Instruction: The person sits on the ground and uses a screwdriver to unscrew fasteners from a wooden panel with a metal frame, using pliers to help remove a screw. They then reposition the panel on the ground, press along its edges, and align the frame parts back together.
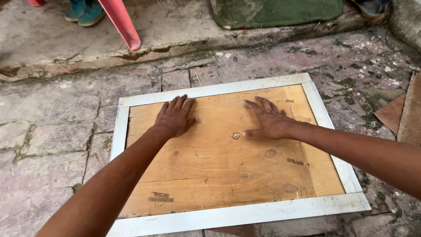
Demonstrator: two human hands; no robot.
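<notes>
Wooden board in a pale metal frame lies flat on the stone floor, filling the middle of the frame. Board is light brown, with knots, a few dark scuffs and a long crack running across its lower half. Frame runs round all four sides; lower strip widest in view.

Stone floor: grey-pink paving, mossy and stained, joints visible at left. A raised concrete step crosses the top of the frame.

Green mat at top centre, on the step. Red plastic chair leg at upper left, foot resting near the step's edge. Teal shoes just left of it, another person's. Brown wood pieces at right edge.

Left hand, centre-left, palm down on the board's upper part, fingers close together, pointing toward the top of the frame, gripping nothing.

Right hand, centre-right, also flat on the board, fingers spread apart, thumb stretched left toward a small round hole at the board's middle, nearly touching it. Hands well apart, hole between them.
</notes>
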